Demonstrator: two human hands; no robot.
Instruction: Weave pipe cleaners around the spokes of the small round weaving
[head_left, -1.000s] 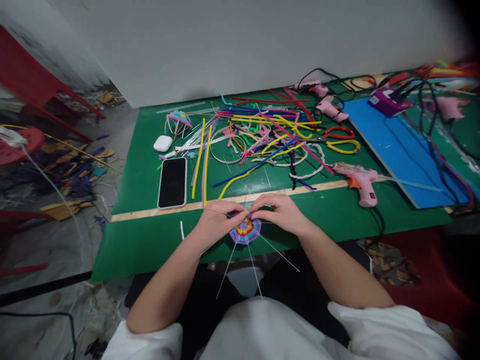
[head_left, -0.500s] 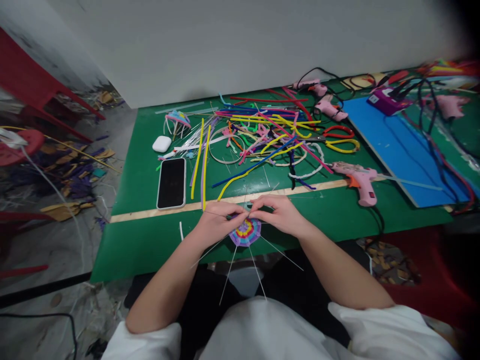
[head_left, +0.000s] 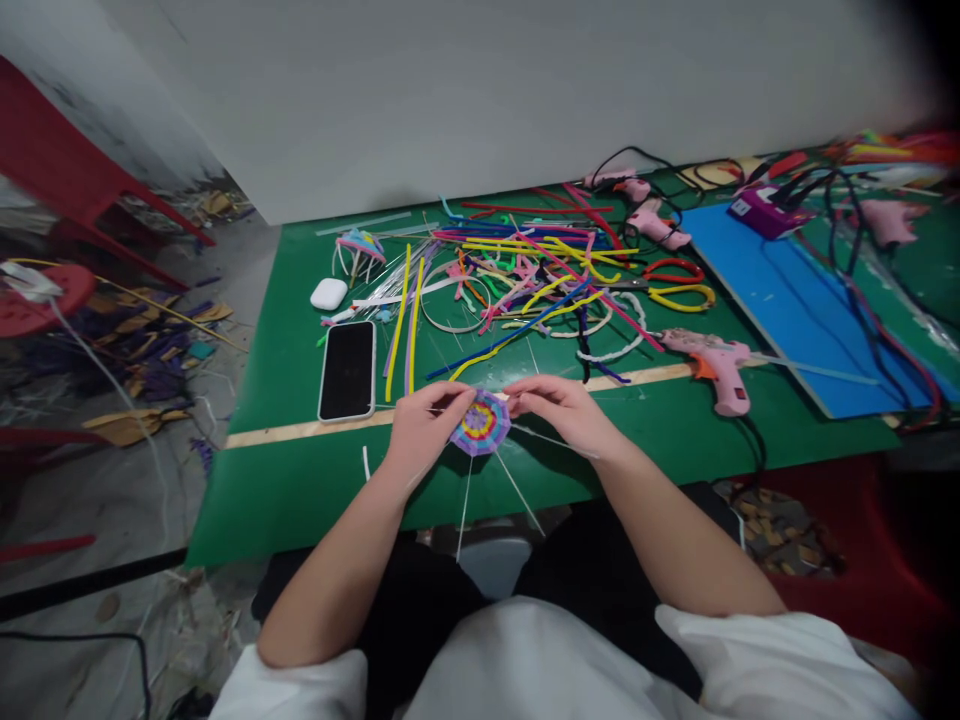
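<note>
A small woven disc [head_left: 481, 424] with purple, blue, red and yellow rings is held just above the front of the green table. Thin pale spokes [head_left: 465, 510] stick out from its rim, two of them toward me. My left hand [head_left: 424, 425] is closed on the disc's left edge, thumb on the near face. At the upper right rim, my right hand [head_left: 561, 412] is closed in a pinch. What lies between those fingertips is too small to make out. Beyond my hands are loose yellow and blue fuzzy stems [head_left: 517, 332].
A phone [head_left: 348, 370] and white earbud case [head_left: 328, 293] lie at the left of the green table [head_left: 285, 500]. Scissors [head_left: 681, 297] and a pink glue gun [head_left: 721, 370] lie right, beside a blue board [head_left: 795, 330]. A purple power block [head_left: 769, 212] has trailing cords.
The disc has risen slightly away from me and tilted to show more of its face. My hands have spread apart, the left to its left edge and the right to its upper right rim.
</note>
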